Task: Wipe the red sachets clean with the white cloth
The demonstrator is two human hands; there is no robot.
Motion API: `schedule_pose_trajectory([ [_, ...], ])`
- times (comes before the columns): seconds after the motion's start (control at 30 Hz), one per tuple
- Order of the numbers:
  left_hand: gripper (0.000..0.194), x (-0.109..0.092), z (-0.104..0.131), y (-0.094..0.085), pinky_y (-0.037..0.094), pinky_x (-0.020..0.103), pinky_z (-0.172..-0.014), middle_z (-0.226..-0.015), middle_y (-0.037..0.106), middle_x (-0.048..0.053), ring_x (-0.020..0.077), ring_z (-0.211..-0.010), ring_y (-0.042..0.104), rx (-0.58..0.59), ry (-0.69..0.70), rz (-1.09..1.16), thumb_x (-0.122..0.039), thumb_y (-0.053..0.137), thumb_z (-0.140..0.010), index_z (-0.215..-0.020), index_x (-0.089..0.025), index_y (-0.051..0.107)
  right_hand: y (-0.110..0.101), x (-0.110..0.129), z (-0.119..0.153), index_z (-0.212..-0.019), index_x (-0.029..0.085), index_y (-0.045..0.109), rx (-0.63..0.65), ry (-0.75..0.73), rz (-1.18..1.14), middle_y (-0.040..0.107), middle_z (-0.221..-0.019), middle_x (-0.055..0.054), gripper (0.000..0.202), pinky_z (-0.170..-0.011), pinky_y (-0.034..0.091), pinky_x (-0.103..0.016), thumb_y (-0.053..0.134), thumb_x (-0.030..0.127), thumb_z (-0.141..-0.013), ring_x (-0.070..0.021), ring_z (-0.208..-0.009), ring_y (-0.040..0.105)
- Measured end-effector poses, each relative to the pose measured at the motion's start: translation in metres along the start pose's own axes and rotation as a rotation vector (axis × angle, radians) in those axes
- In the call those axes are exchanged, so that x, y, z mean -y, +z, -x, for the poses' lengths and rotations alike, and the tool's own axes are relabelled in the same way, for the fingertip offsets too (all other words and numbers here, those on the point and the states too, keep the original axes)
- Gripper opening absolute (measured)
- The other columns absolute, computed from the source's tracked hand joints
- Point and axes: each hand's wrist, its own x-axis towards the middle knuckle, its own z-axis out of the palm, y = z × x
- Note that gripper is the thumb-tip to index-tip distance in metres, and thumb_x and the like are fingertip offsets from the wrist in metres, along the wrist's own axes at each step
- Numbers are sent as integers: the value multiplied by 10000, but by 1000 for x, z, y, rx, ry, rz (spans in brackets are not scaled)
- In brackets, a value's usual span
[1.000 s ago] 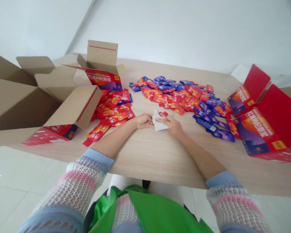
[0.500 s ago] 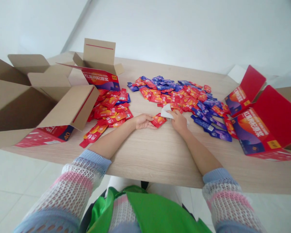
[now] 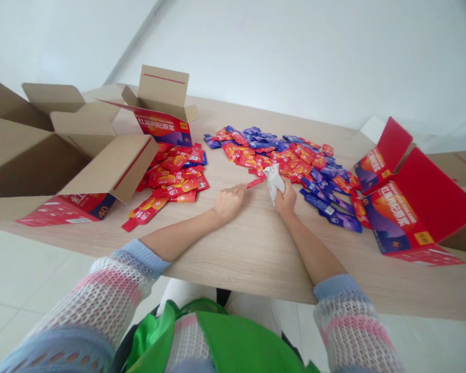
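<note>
white cloth (image 3: 274, 181), red-orange sachets (image 3: 301, 163), blue-purple sachets (image 3: 321, 201), green garment (image 3: 248, 342), pink-striped white sleeves (image 3: 114, 290)

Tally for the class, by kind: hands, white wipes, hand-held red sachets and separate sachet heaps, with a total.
Hands: 2 (left hand, right hand)
White wipe: 1
Held red sachet: 1
Sachet heaps: 2 (left heap, larger heap)
Total: 6

One desk (image 3: 236, 259), light wood-grain top, is spanning the view. One white wall (image 3: 295, 62) is standing beyond its far edge; a grey slanting line (image 3: 134, 43) is running at upper left. Floor (image 3: 19, 277), pale tile, is showing below. Light is falling softly.
</note>
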Motion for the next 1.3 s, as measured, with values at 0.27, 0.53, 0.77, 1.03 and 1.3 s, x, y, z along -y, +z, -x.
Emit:
schedule_pose_trajectory([
  [0.27, 495, -10, 21, 41, 127, 553, -1091, -1469, 270, 298, 453, -1382, 133, 2, -53, -104, -193, 692, -772, -1214, -29, 542, -6, 21, 7, -1279, 155, 518, 174, -232, 34, 597, -1187, -116, 499, -937, 418, -340, 408, 137, -793, -238, -1105, 532],
  [0.53, 321, -9, 27, 46, 162, 619, -1036, -1100, 602, 292, 445, -1233, 406, 180, 123, -174, -67, 418, -843, -987, -59, 705, -6, 57, 17, -1252, 313, 602, 482, -418, 86, 537, -1132, -59, 425, -863, 448, -289, 538, 226, -841, -194, -1003, 531],
  [0.77, 393, -17, 29, 45, 27, 598, -1075, -1459, 334, 256, 436, -1398, 79, 98, 34, 6, -137, 487, -839, -1198, -45, 619, 5, 35, -7, -1265, 318, 598, 421, -156, 308, 527, -1072, -81, 401, -824, 437, -316, 535, 297, -869, -223, -972, 513],
  [1.03, 520, -24, 55, 49, 97, 650, -1046, -1522, 186, 252, 449, -1402, 20, -7, -37, -85, -249, 566, -858, -1356, -123, 485, -1, 18, -9, -1262, 301, 601, 325, -77, 367, 524, -1087, -97, 410, -811, 443, -328, 488, 233, -874, -243, -988, 508],
  [1.3, 550, -21, 50, 55, 124, 662, -1020, -1424, 258, 393, 495, -1373, 109, -25, -91, -231, -195, 412, -890, -1357, 94, 385, -5, 28, 13, -1302, 285, 563, 277, -304, 22, 560, -1098, -55, 559, -898, 426, -308, 412, 54, -816, -194, -1004, 525],
])
